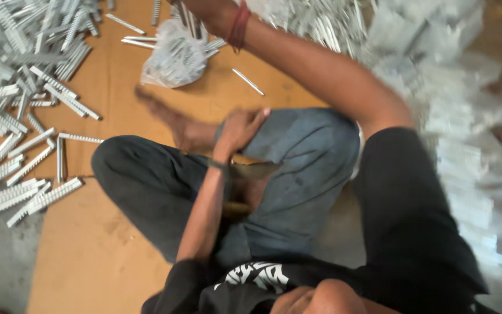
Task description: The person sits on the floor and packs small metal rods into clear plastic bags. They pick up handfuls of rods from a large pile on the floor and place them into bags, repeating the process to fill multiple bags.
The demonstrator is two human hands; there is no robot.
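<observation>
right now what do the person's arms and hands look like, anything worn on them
Both arms are bare below short black sleeves. The right wrist carries a red thread band, the left wrist a thin dark band. No gloves.

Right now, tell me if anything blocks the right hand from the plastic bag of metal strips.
Nothing visible does. The right hand is at the plastic bag's top, partly cut off by the frame; the left hand rests on a knee.

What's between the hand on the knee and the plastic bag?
In the head view, only bare brown cardboard lies between the left hand and the plastic bag. One loose metal strip lies just off to the side.
</observation>
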